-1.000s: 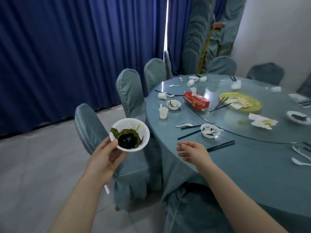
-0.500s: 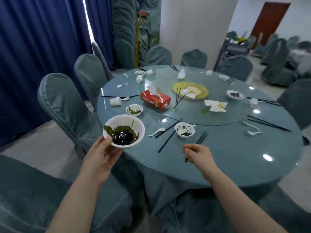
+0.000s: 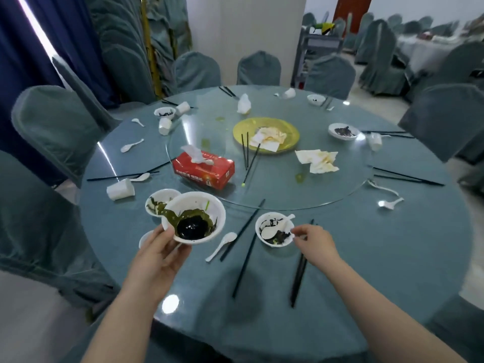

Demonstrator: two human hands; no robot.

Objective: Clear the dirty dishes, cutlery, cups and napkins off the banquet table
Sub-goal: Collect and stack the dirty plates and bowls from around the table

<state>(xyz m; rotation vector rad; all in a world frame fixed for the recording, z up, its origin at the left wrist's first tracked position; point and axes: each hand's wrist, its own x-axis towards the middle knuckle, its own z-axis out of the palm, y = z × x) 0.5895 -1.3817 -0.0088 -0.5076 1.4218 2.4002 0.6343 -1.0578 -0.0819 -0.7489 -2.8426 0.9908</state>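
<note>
One head-worn, wide-angle view looks forward and steeply down from the near edge of the round banquet table. Both forearms enter from the bottom, so the near rim sits close below the lens. The glass turntable fills the middle distance, covered chairs ring the far side and left, and the hall opens at far right. Straight lines bow toward the edges.

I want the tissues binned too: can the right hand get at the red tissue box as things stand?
Probably yes, with a lean. The right hand is at the small bowl; the red tissue box lies beyond on the glass turntable, with only flat chopsticks between.
</note>
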